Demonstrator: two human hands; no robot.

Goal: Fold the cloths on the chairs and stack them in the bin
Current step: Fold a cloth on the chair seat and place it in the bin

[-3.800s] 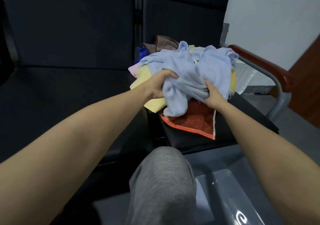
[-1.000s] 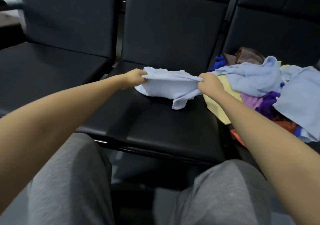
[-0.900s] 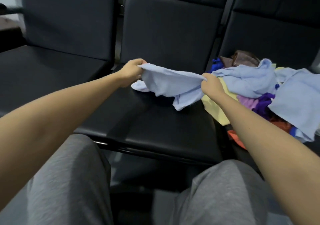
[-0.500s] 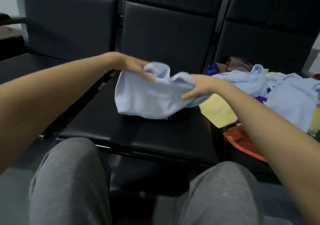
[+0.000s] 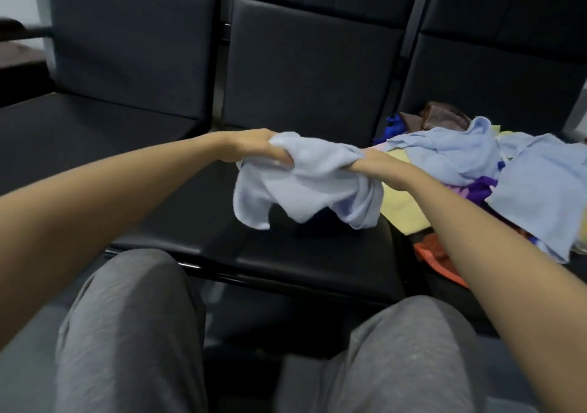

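Black padded chairs (image 5: 311,72) stand in a row across my view, with a strip of pale wall at the far left. Over the middle seat (image 5: 286,247) both hands hold one light blue terry cloth (image 5: 311,187) up off the cushion. My left hand (image 5: 251,147) has its fingers curled round the cloth's upper left edge. My right hand (image 5: 378,164) grips the bunched upper right edge, fingers closed on it. Between them the fabric sags in crumpled folds, and its lower corners hang loose above the seat. On the right-hand seat lies a pile of loose cloths (image 5: 460,148), with more light blue ones on top. A yellow cloth (image 5: 403,212) spills from it toward the middle seat. I also see a purple cloth (image 5: 482,187), a brown cloth (image 5: 441,117) at the back and an orange-red cloth (image 5: 435,253) at the front edge. Grey-trousered knees (image 5: 127,317) fill the bottom of my view.
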